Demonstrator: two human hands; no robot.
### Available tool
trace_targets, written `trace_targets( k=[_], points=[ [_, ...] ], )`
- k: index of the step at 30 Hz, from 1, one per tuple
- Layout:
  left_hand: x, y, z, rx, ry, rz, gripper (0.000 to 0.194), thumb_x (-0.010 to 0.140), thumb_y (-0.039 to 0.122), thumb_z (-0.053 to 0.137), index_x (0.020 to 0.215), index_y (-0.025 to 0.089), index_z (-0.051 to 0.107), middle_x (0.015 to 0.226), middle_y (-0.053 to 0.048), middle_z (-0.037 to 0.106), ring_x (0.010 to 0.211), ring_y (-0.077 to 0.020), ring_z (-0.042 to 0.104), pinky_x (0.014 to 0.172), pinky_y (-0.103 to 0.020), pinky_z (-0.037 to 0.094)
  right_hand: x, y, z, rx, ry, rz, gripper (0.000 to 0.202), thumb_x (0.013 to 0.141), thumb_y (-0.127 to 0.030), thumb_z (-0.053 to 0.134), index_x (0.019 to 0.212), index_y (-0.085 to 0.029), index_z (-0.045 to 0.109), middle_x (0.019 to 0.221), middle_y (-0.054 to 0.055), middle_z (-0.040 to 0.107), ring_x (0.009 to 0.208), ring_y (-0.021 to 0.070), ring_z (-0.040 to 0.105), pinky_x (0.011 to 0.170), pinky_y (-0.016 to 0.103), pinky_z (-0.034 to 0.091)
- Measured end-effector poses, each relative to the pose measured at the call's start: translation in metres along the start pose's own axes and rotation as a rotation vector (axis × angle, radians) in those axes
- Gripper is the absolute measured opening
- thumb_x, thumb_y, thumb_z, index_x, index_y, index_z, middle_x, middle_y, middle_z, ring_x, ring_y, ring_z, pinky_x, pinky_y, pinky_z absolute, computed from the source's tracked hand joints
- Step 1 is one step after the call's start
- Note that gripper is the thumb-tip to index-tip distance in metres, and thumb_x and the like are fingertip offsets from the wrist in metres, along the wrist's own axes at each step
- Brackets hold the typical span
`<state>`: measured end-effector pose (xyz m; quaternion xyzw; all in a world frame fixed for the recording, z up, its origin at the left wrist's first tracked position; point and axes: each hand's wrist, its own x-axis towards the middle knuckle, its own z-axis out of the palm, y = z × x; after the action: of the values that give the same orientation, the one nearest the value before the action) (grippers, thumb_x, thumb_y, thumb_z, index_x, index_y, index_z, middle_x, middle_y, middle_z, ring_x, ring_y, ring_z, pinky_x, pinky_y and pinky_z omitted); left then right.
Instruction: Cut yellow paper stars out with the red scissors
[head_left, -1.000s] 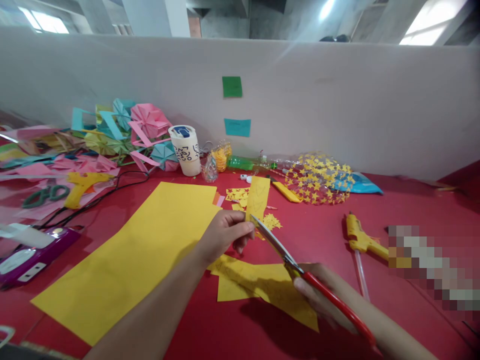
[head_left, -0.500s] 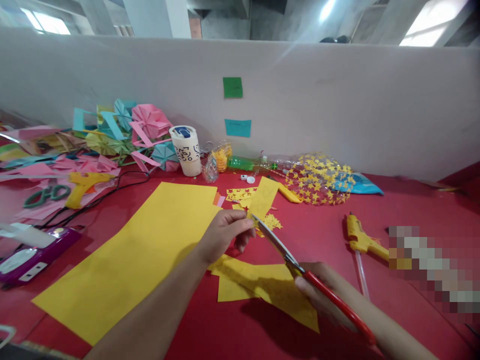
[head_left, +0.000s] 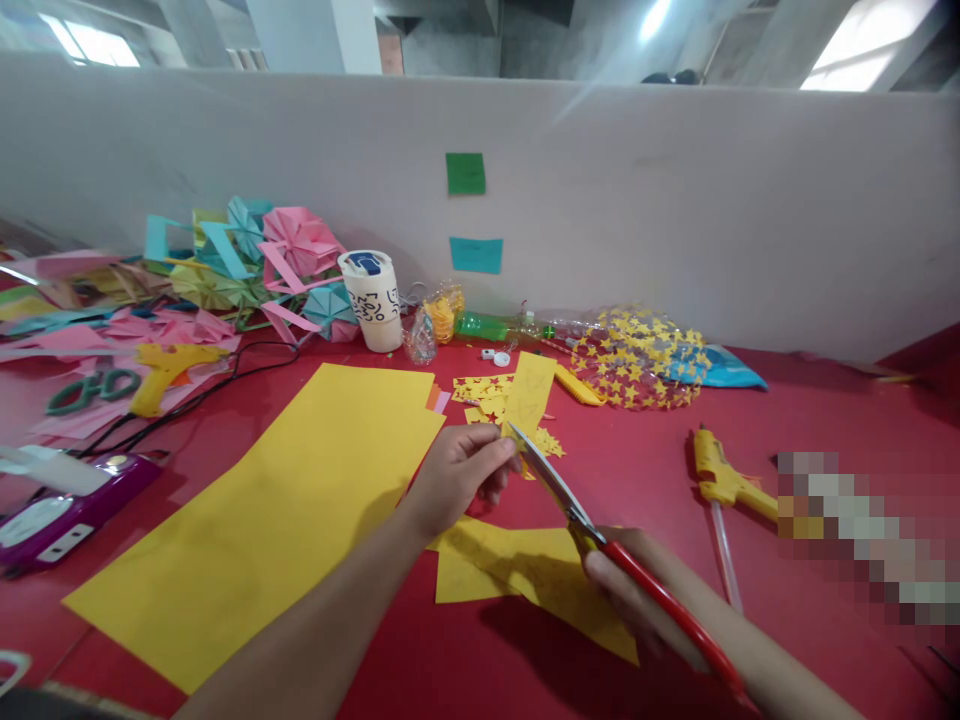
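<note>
My left hand (head_left: pixel 469 472) pinches the lower end of a narrow yellow paper strip (head_left: pixel 531 388), which stands up from the fingers and bears faint pencil marks. Red-handled scissors (head_left: pixel 576 512) are in my right hand (head_left: pixel 637 580), their blade tips touching the strip close to my left fingertips. Below my hands lie yellow paper pieces (head_left: pixel 480 570) with drawn outlines. Small cut yellow stars (head_left: pixel 551 442) and star-punched scraps (head_left: pixel 472 388) rest just behind the strip. A large yellow sheet (head_left: pixel 300 480) spreads under and left of my left forearm.
Yellow glue guns lie at left (head_left: pixel 161 378) and right (head_left: pixel 720 475), with green-handled scissors (head_left: pixel 94 392) and a purple power strip (head_left: pixel 82 510) at left. A white cup (head_left: pixel 373 302), folded paper shapes (head_left: pixel 300 240) and a star-covered clear ball (head_left: pixel 637 355) stand along the partition (head_left: pixel 675 200).
My left hand and the strip have shifted slightly to the right, and the strip stands more upright. The scissors have moved only a little, with their tips still at the paper.
</note>
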<state>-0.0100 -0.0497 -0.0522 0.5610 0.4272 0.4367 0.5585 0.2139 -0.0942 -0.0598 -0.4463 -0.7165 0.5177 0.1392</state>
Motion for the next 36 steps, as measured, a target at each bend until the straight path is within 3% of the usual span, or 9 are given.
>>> trace_targets(
  k=[7, 20, 29, 36],
  points=[
    [0.0001, -0.0004, -0.0006, -0.011, -0.009, 0.012, 0.026, 0.083, 0.03, 0.05, 0.064, 0.014, 0.058, 0.05, 0.003, 0.052, 0.039, -0.0066, 0.049, 0.041, -0.019, 0.04, 0.0005, 0.0033, 0.0034, 0.03, 0.047, 0.021, 0.048, 0.085, -0.063, 0.041, 0.063, -0.02, 0.035, 0.052, -0.006, 0.031, 0.046, 0.0076, 0.028, 0.039, 0.019, 0.02],
    [0.0031, -0.003, -0.0049, -0.084, -0.021, 0.005, 0.025, 0.083, 0.028, 0.053, 0.064, 0.014, 0.06, 0.05, 0.002, 0.054, 0.04, -0.007, 0.052, 0.041, -0.019, 0.04, -0.0024, 0.0022, 0.0001, 0.04, -0.013, 0.048, 0.043, 0.088, -0.057, 0.043, 0.065, -0.021, 0.034, 0.05, -0.009, 0.029, 0.039, 0.0054, 0.028, 0.038, 0.019, 0.02],
    [0.0069, -0.0047, -0.0067, -0.22, 0.105, 0.082, 0.02, 0.083, 0.026, 0.054, 0.067, 0.015, 0.056, 0.054, 0.003, 0.055, 0.045, -0.0078, 0.052, 0.043, -0.02, 0.041, -0.0003, 0.0046, 0.0016, 0.08, 0.015, 0.046, 0.044, 0.086, -0.057, 0.047, 0.064, -0.021, 0.034, 0.048, -0.01, 0.027, 0.039, 0.0052, 0.026, 0.038, 0.019, 0.02],
    [0.0067, -0.0028, -0.0032, -0.258, 0.005, 0.046, 0.017, 0.082, 0.027, 0.056, 0.07, 0.015, 0.058, 0.058, 0.001, 0.057, 0.048, -0.0091, 0.056, 0.047, -0.021, 0.043, 0.0, 0.0102, 0.0056, 0.125, 0.021, 0.067, 0.047, 0.085, -0.063, 0.041, 0.065, -0.021, 0.032, 0.047, -0.01, 0.031, 0.034, 0.0042, 0.029, 0.035, 0.019, 0.022]
  ],
)
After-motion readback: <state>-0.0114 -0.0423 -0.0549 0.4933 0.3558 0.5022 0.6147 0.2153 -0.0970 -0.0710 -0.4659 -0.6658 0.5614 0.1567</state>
